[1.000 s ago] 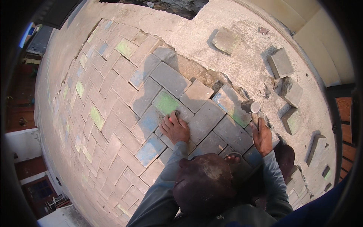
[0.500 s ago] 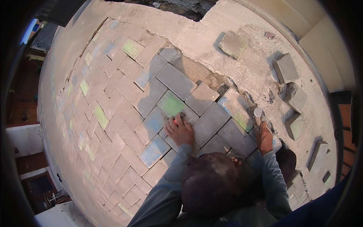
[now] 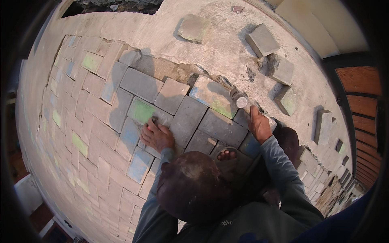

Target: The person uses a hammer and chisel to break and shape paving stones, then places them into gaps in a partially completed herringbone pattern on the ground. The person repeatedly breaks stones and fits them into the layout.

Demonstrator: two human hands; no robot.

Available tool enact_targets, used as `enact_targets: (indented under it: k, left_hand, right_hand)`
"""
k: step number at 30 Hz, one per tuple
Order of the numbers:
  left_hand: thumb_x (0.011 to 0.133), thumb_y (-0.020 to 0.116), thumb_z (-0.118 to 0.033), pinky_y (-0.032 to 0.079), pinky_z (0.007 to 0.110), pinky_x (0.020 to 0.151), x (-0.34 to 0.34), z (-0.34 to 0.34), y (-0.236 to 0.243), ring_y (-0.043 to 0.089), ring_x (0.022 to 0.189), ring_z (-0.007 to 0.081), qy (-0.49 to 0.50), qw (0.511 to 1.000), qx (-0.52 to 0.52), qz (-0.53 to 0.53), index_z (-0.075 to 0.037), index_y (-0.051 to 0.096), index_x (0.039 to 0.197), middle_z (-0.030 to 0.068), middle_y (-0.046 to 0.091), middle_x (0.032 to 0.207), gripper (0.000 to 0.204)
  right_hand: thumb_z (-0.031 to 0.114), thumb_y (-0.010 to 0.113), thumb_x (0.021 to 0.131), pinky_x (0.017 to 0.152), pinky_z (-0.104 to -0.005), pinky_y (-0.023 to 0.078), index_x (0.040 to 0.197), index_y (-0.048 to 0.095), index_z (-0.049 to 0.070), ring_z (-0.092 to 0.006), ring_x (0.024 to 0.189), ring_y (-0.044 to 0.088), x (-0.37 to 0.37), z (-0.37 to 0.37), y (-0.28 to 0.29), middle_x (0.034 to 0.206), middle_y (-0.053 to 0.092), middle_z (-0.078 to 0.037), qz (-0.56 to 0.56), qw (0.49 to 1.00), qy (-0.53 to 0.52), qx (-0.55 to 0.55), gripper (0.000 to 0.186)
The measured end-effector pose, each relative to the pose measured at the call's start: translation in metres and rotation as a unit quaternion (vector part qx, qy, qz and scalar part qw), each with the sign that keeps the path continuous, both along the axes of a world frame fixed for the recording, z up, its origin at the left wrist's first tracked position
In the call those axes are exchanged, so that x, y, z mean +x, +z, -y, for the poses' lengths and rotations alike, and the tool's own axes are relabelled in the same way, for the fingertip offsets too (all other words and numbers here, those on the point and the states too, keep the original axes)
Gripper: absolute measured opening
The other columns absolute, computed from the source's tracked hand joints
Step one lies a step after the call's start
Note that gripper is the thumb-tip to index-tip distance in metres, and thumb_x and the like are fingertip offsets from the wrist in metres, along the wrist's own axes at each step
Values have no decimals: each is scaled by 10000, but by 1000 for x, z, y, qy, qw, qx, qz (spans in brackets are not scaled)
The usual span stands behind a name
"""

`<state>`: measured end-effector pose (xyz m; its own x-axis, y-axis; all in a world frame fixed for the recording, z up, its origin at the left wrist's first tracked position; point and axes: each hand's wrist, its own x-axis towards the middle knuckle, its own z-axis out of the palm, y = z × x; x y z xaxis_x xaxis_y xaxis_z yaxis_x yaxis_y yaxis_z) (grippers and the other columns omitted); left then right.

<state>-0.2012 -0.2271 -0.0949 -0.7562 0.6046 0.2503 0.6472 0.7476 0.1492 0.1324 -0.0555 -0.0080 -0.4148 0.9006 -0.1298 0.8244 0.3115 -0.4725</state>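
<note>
My left hand [image 3: 157, 137] rests low over the grey pavers, fingers curled at the edge of a paver with a green patch [image 3: 141, 110]. A small dark and red thing [image 3: 152, 121] shows at its fingertips; most of it is hidden, so its kind is unclear. My right hand [image 3: 260, 124] is closed round the handle of a hammer [image 3: 241, 102]. The hammer's round metal face points up, beside the right end of a paver with blue and yellow-green paint [image 3: 214, 97]. My bare toes [image 3: 226, 154] and a dark-clothed knee [image 3: 198, 186] are just below the hands.
Interlocked pavers [image 3: 97, 133] spread to the left. A broken, sandy edge [image 3: 166, 69] borders them at the far side. Several loose blocks [image 3: 262, 39] lie on the concrete at right, near a wooden slatted gate [image 3: 362, 113]. A dark pit [image 3: 117, 6] opens at the top.
The view has swung to the right, so the pavers and both hands appear farther left. Against the pavers, both hands stay in about the same places.
</note>
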Motion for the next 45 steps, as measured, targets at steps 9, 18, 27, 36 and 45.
enact_targets:
  k: [9, 18, 27, 36, 45]
  left_hand:
    - [973, 541, -277, 231, 587, 1186, -9, 10, 2, 398, 1370, 366, 17, 1000, -3, -10, -166, 475, 1453, 160, 478, 1420, 497]
    - [978, 534, -315, 345, 527, 1096, -2, 1, -7, 509, 1268, 330, 20, 999, 0, -40, -193, 535, 1392, 104, 563, 1334, 432]
    - [993, 504, -366, 362, 523, 1075, -4, 74, 1, 521, 1266, 325, -25, 994, -13, -107, -152, 525, 1402, 98, 552, 1370, 462]
    - [1012, 467, -430, 382, 518, 1049, -4, 148, 27, 536, 1263, 319, -98, 982, -12, -163, -102, 512, 1413, 91, 538, 1415, 520]
    - [1030, 337, -409, 342, 528, 1058, -60, 191, -22, 442, 1381, 309, -60, 994, -69, -65, -152, 432, 1519, 83, 461, 1527, 560]
  right_hand:
    - [236, 541, 1032, 701, -540, 529, 1102, 463, 37, -496, 819, 673, -49, 18, 37, 863, 677, -288, -69, 997, 18, -12, 225]
    - [273, 537, 1010, 798, -544, 534, 1146, 496, -7, -475, 954, 689, -42, 22, 5, 1006, 695, -298, -17, 986, 48, -162, 314]
    - [358, 533, 1032, 848, -573, 502, 1147, 487, -42, -535, 968, 651, 43, 133, 38, 1007, 676, -348, -166, 940, -187, -233, 418]
    - [262, 550, 1027, 738, -593, 510, 1083, 452, 41, -531, 834, 651, 71, 167, 42, 907, 684, -302, 8, 944, -318, -91, 248]
    - [223, 480, 1018, 755, -582, 527, 1057, 487, 32, -480, 858, 693, 47, 152, 35, 907, 709, -265, 96, 924, -344, -139, 194]
